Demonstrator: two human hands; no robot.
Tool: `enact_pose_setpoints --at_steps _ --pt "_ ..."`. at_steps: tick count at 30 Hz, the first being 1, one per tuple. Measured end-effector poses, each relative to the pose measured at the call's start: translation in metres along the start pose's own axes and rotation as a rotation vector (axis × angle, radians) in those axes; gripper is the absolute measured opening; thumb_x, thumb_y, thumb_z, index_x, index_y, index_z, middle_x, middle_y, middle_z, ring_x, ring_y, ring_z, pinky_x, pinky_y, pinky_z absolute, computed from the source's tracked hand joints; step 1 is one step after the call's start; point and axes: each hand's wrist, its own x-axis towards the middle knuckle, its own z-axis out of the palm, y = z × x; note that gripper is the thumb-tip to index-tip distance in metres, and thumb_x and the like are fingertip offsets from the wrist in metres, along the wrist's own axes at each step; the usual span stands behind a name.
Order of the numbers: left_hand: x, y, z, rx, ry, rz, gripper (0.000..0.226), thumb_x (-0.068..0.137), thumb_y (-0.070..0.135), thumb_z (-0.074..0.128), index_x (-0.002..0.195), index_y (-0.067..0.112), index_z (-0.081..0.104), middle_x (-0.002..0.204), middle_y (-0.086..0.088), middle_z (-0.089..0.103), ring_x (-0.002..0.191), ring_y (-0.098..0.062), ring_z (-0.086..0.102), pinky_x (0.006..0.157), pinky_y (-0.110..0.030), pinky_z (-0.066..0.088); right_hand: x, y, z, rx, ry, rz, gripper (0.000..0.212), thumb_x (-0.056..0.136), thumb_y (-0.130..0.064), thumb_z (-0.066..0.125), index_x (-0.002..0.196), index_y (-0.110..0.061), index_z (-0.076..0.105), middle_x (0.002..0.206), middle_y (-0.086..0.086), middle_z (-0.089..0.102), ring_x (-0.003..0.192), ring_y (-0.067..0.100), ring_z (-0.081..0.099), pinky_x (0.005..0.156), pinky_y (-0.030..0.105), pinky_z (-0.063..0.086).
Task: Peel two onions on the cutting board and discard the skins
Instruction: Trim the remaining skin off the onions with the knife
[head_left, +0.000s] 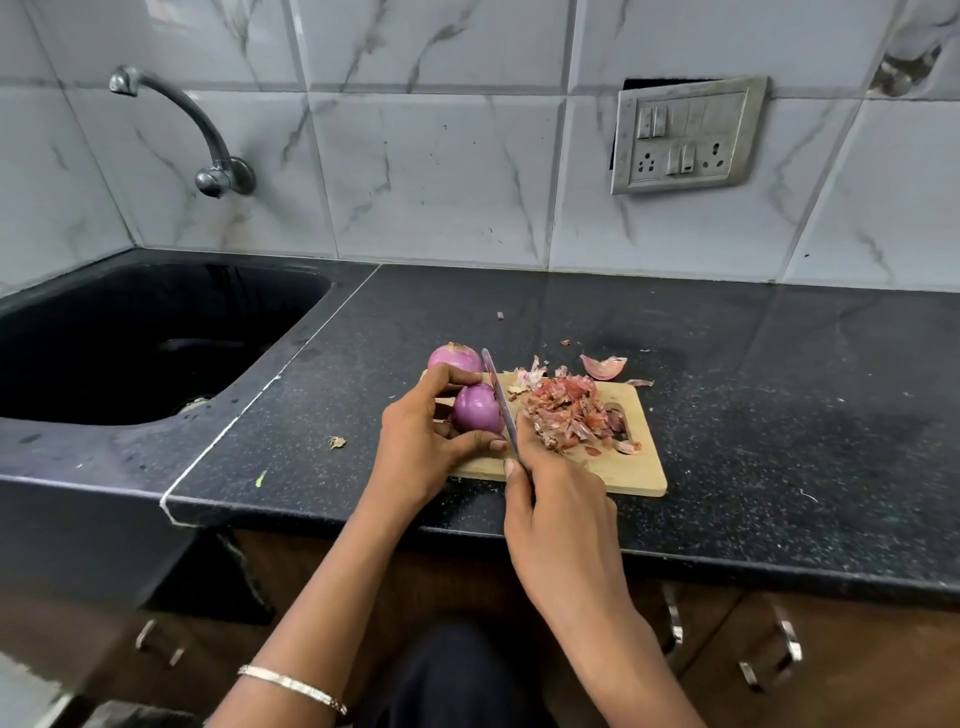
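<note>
A wooden cutting board (631, 470) lies on the black counter. My left hand (421, 441) grips a peeled purple onion (475, 408) at the board's left end. A second purple onion (453, 357) sits just behind it, at the board's far left corner. My right hand (558, 499) holds a knife (498, 397) whose blade runs along the right side of the held onion. A heap of reddish onion skins (569, 413) covers the middle of the board. One larger skin piece (602, 366) lies on the counter behind the board.
A black sink (130, 338) is set into the counter on the left, with a metal tap (202, 130) on the tiled wall. A switch and socket plate (685, 135) hangs at the back right. Small skin scraps (336, 442) dot the counter. Cabinet handles (769, 660) show below.
</note>
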Motion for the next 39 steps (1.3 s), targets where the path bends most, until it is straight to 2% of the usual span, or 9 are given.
enact_pose_setpoints --at_steps 4,10,14,20,25,29,34,37,39 --pt "-0.002 0.001 -0.002 -0.019 0.004 -0.024 0.061 0.06 0.012 0.098 0.11 0.027 0.065 0.103 0.017 0.069 0.084 0.001 0.064 0.073 -0.018 0.055 0.0 -0.005 0.002 0.001 -0.023 0.006 0.053 0.108 -0.029 0.035 0.16 -0.029 0.026 0.129 -0.002 0.062 0.12 0.02 0.057 0.092 0.036 0.044" --pt "-0.002 0.0 -0.004 -0.027 -0.015 -0.045 0.054 0.065 0.006 0.094 0.108 0.024 0.065 0.101 0.016 0.07 0.082 0.0 0.064 0.074 -0.021 0.056 0.0 -0.012 0.009 -0.05 -0.063 0.017 0.058 0.108 -0.023 0.035 0.162 -0.029 0.014 0.132 -0.002 0.056 0.12 0.024 0.056 0.095 0.038 0.046" --pt "-0.001 -0.001 -0.002 -0.013 -0.016 -0.036 0.053 0.067 0.0 0.091 0.105 0.025 0.065 0.102 0.011 0.07 0.078 -0.008 0.064 0.072 -0.025 0.057 0.009 -0.016 0.011 -0.04 -0.047 0.035 0.06 0.105 -0.018 0.042 0.161 -0.025 0.021 0.128 0.001 0.06 0.118 0.024 0.058 0.092 0.037 0.047" --pt "-0.003 -0.001 0.0 0.016 0.006 -0.011 0.049 0.068 0.0 0.089 0.108 0.017 0.066 0.099 0.007 0.07 0.077 -0.009 0.066 0.073 -0.031 0.058 0.022 -0.017 0.004 -0.055 -0.04 0.027 0.053 0.103 -0.016 0.046 0.154 -0.028 0.035 0.117 0.002 0.067 0.111 0.027 0.061 0.079 0.034 0.045" --pt "-0.002 0.0 -0.002 0.033 0.026 -0.012 0.054 0.064 0.01 0.095 0.109 0.022 0.067 0.099 0.014 0.07 0.082 -0.006 0.068 0.077 -0.03 0.058 -0.004 -0.016 -0.004 -0.095 -0.095 0.025 0.06 0.104 -0.02 0.041 0.159 -0.031 0.022 0.126 0.0 0.063 0.118 0.027 0.059 0.09 0.041 0.05" --pt "-0.002 0.0 0.001 0.051 0.031 0.005 0.054 0.066 0.007 0.093 0.106 0.029 0.065 0.098 0.013 0.069 0.077 -0.01 0.066 0.074 -0.032 0.059 0.019 -0.016 -0.004 -0.063 -0.072 0.042 0.049 0.101 -0.016 0.048 0.148 -0.028 0.041 0.117 0.002 0.066 0.114 0.029 0.06 0.082 0.039 0.047" --pt "-0.001 0.001 0.001 0.088 0.038 0.013 0.057 0.064 0.007 0.094 0.104 0.033 0.063 0.095 0.017 0.068 0.078 0.0 0.063 0.07 -0.017 0.054 0.016 -0.015 -0.006 -0.086 -0.095 0.029 0.046 0.101 -0.016 0.049 0.144 -0.031 0.042 0.117 0.001 0.064 0.113 0.028 0.058 0.075 0.036 0.041" --pt "-0.001 0.002 0.001 0.092 0.033 0.008 0.057 0.063 0.011 0.095 0.104 0.034 0.064 0.093 0.018 0.067 0.071 -0.001 0.062 0.067 -0.015 0.052 0.004 -0.011 -0.01 -0.095 -0.092 0.028 0.056 0.102 -0.02 0.047 0.154 -0.033 0.031 0.122 0.001 0.062 0.116 0.027 0.057 0.082 0.037 0.047" --pt "-0.001 0.001 0.002 0.098 0.038 0.007 0.055 0.064 0.012 0.095 0.105 0.032 0.065 0.091 0.017 0.066 0.066 -0.001 0.061 0.066 -0.014 0.051 0.014 -0.01 -0.008 -0.075 -0.083 0.042 0.051 0.101 -0.018 0.049 0.15 -0.031 0.039 0.12 0.001 0.063 0.116 0.029 0.057 0.085 0.039 0.048"
